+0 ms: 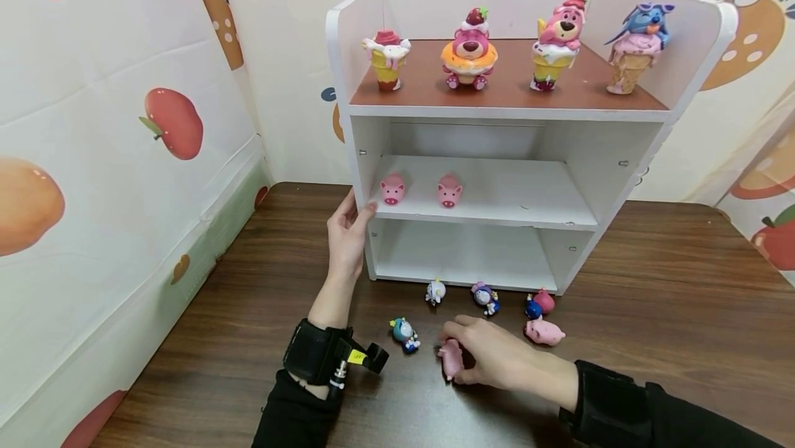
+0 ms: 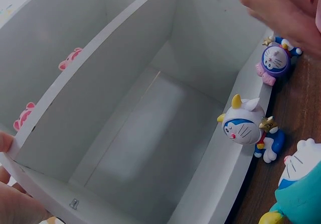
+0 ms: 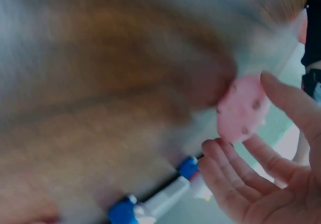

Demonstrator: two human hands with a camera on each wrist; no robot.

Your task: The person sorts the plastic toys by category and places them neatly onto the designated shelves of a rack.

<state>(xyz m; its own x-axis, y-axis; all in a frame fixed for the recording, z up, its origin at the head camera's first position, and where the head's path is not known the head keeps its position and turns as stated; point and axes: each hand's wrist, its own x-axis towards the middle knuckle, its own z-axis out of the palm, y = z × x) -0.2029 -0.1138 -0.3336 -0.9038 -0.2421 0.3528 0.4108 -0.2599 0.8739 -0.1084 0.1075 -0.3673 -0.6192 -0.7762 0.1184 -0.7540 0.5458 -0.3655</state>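
My left hand (image 1: 348, 237) grips the left side panel of a white shelf unit (image 1: 484, 114), thumb at the front edge near the middle board. In front of the shelf, my right hand (image 1: 487, 351) holds a pink pig figurine (image 1: 451, 358) between thumb and fingers, low over the brown table. The right wrist view shows the pig's underside (image 3: 243, 108) with small dark spots. Two more pink pigs, a left one (image 1: 393, 189) and a right one (image 1: 450, 190), stand upright on the middle board. Another pink pig (image 1: 544, 331) lies on its side right of my right hand.
Small blue-and-white cat figurines lie before the shelf: a white-hooded one (image 1: 435, 292), a purple one (image 1: 485, 298) and a teal one (image 1: 405, 335). Beside the lying pig is a blue-and-pink figurine (image 1: 540, 304). Several ice-cream and bear figurines, one a bear in an orange ring (image 1: 470, 54), stand on top.
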